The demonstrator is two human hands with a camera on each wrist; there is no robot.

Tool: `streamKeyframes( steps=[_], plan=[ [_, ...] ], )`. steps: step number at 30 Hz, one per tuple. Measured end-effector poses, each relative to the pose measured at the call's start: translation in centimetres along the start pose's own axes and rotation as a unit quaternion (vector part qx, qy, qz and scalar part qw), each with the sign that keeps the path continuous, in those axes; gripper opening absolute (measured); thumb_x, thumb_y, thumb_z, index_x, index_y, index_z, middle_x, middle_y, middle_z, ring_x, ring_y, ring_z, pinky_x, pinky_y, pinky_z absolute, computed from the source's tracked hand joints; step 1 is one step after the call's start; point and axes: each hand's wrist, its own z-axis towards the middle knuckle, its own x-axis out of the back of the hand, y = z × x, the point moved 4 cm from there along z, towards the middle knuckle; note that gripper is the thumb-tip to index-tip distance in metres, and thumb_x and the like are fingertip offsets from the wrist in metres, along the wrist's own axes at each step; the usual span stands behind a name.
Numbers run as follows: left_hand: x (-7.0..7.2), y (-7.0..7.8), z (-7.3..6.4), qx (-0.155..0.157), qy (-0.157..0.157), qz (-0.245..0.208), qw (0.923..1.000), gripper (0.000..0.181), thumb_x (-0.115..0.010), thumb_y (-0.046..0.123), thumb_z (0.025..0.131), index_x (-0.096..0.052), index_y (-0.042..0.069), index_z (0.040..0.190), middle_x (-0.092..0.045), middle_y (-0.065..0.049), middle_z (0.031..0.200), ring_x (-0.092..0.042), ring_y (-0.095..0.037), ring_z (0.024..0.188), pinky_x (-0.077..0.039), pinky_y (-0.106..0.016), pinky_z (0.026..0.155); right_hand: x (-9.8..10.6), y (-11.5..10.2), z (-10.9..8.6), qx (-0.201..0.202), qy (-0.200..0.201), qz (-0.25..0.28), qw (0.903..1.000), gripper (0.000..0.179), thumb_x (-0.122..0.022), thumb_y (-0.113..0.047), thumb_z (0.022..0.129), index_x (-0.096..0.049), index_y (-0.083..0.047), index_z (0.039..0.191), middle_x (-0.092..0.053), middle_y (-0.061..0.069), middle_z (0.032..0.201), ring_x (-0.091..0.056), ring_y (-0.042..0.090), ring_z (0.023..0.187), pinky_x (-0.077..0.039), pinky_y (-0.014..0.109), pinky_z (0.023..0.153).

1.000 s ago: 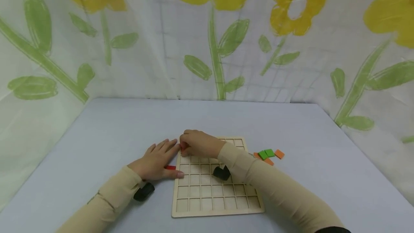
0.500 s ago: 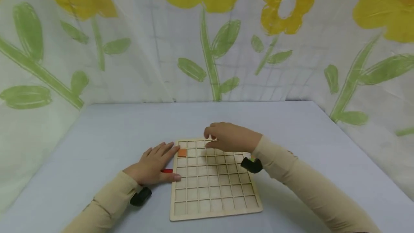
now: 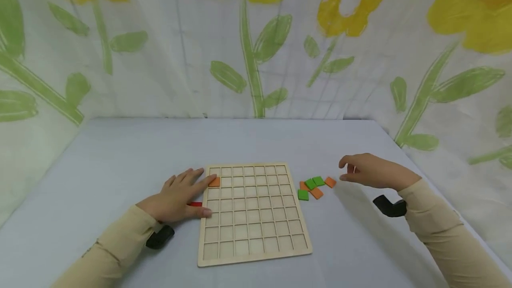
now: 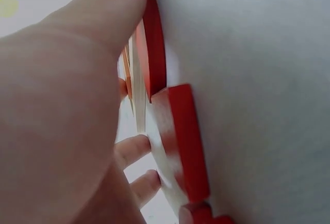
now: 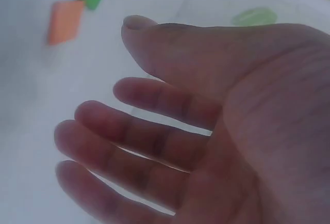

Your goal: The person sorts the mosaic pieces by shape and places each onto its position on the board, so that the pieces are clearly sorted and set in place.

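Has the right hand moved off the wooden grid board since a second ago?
Yes. The right hand has gone rightward, off the wooden grid board, and now hovers empty beside the loose orange and green tiles.

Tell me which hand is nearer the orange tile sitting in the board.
Left. The left hand rests beside the board, fingertips at the orange tile. The right hand hovers beyond the board's opposite side.

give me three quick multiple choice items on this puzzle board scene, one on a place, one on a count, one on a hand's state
1. Where do the loose tiles lie?
A. right of the wooden board
B. on the board
C. under the left hand

2. How many tiles sit in the board's grid?
A. none
B. one
C. three

3. What does the right hand hold?
A. a green tile
B. a red tile
C. nothing

Answers: 1 A, the green and orange cluster lies on the table beside the board's right edge. 2 B, only the orange tile fills a cell. 3 C, the right wrist view shows an empty palm.
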Motion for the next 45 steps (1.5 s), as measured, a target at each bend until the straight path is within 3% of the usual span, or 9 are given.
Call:
streamKeyframes(
  steps=[9,13,23,30,39,45],
  plan=[
    [0.3,0.2,-0.3,0.007,-0.003,-0.006,1.0000,0.089,-0.055,0.067,0.083,-0.024,0.021,0.153,-0.015,-0.021,0.157,-0.011,-0.049,0.142,-0.008,-0.073,0.104,-2.4,0.3,1.2,0.029,-0.003,0.029,0.9992,0.025,-0.064,-0.027,0.092,-0.062,-0.012,0.112,-0.059,-0.004,0.085,-0.051,0.010,0.072,-0.044,0.025,0.063],
    [0.2,0.4,-0.1,0.003,-0.001,-0.005,1.0000,0.089,-0.055,0.068,0.083,-0.025,0.021,0.152,-0.016,-0.021,0.157,-0.012,-0.049,0.142,-0.009,-0.073,0.105,-3.0,0.1,1.7,0.022,-0.006,0.029,0.9993,0.022,-0.064,-0.024,0.092,-0.062,-0.013,0.111,-0.054,-0.003,0.077,-0.048,0.010,0.068,-0.041,0.025,0.060],
    [0.0,0.5,0.1,0.003,0.005,0.006,1.0000,0.088,-0.056,0.068,0.082,-0.027,0.022,0.151,-0.020,-0.021,0.156,-0.016,-0.049,0.141,-0.012,-0.072,0.104,-3.9,0.8,1.8,-0.009,0.007,0.023,0.9997,0.034,-0.066,-0.023,0.091,-0.056,-0.008,0.119,-0.058,0.001,0.092,-0.052,0.015,0.081,-0.046,0.030,0.071],
    [0.2,0.6,-0.1,0.005,0.012,0.008,0.9999,0.088,-0.056,0.068,0.082,-0.028,0.022,0.151,-0.022,-0.019,0.156,-0.018,-0.048,0.141,-0.014,-0.072,0.104,-4.2,0.9,1.9,0.024,0.045,0.016,0.9986,0.025,-0.065,-0.018,0.091,-0.057,-0.007,0.113,-0.053,-0.002,0.084,-0.047,0.012,0.075,-0.042,0.027,0.066],
    [-0.1,0.4,-0.2,0.009,0.018,0.010,0.9997,0.087,-0.057,0.069,0.082,-0.028,0.024,0.151,-0.022,-0.018,0.156,-0.017,-0.047,0.141,-0.014,-0.072,0.105,-4.3,0.7,1.8,0.056,0.068,-0.016,0.9960,0.011,-0.057,-0.006,0.094,-0.056,-0.007,0.105,-0.052,0.002,0.097,-0.052,0.010,0.080,-0.049,0.030,0.073],
    [0.1,0.6,-0.1,0.008,0.016,0.016,0.9997,0.088,-0.055,0.070,0.081,-0.028,0.024,0.151,-0.022,-0.018,0.156,-0.018,-0.047,0.141,-0.015,-0.071,0.105,-4.1,0.6,2.0,0.045,0.065,-0.020,0.9967,0.011,-0.058,-0.007,0.093,-0.054,-0.004,0.103,-0.054,0.004,0.096,-0.053,0.014,0.082,-0.049,0.032,0.074]
  ],
)
